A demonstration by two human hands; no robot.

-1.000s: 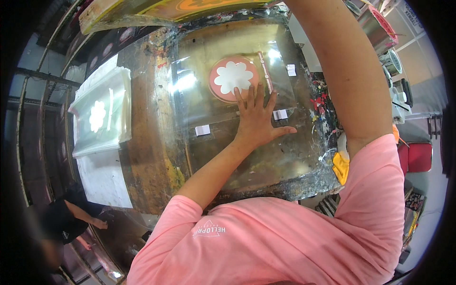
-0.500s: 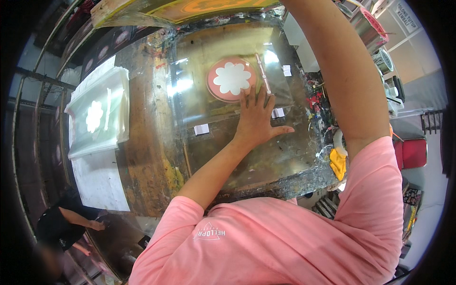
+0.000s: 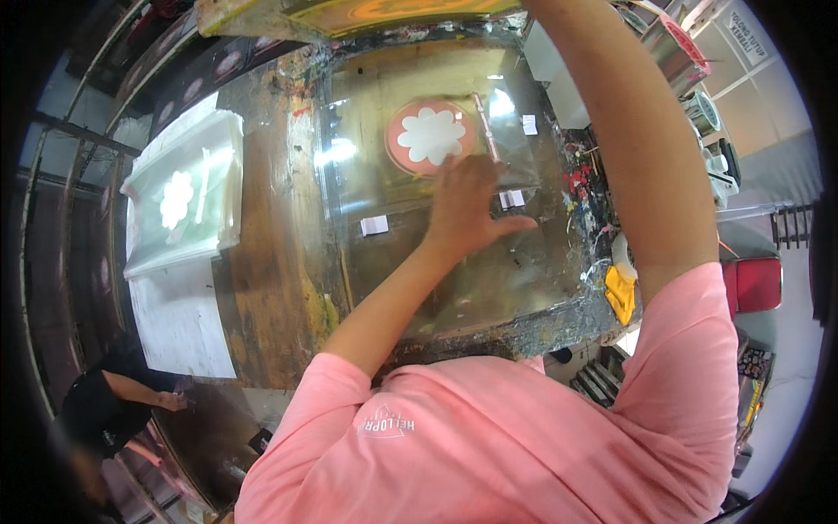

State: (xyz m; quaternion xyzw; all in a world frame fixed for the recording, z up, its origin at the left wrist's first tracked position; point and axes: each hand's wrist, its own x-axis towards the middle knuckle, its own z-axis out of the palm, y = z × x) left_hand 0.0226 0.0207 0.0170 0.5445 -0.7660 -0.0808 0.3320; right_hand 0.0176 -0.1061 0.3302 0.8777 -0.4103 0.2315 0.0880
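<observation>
Reaching over the near edge of a clear sheet (image 3: 362, 188), the fingers (image 3: 471, 170) of the left hand (image 3: 463, 210) are bent and blurred; thumb stuck out to the right, well apart from them. Nothing visible in the grasp. Contact with the sheet: cannot tell. Position, low between disc (image 3: 471, 131) and strip (image 3: 485, 127), would suit steadying that edge while leaving most of the pattern uncovered.

Sheet lies flat mid-surface (image 3: 271, 288). Disc is pink, with a pale flower (image 3: 430, 137) in its middle; the slim pink-and-white strip runs just right of it.

White tabs: one near the lower left of the sheet (image 3: 374, 225), one just beside the hand (image 3: 511, 200), one farther up on the right (image 3: 530, 124). Spacing along two sides suggests stops for squaring edges.

Beyond, a yellow-and-orange frame (image 3: 401, 13) is raised at the far side, giving the hand room beneath. Right arm (image 3: 655, 157) extends up that way; the right hand is out of view, so its grip is unknown, though it may be holding the frame up.

Left: stack (image 3: 196, 236) of clear sheets on white paper (image 3: 183, 332), presumably kept within arm's reach. Yellow cloth (image 3: 620, 295) at the right edge, likely handy for wiping.
</observation>
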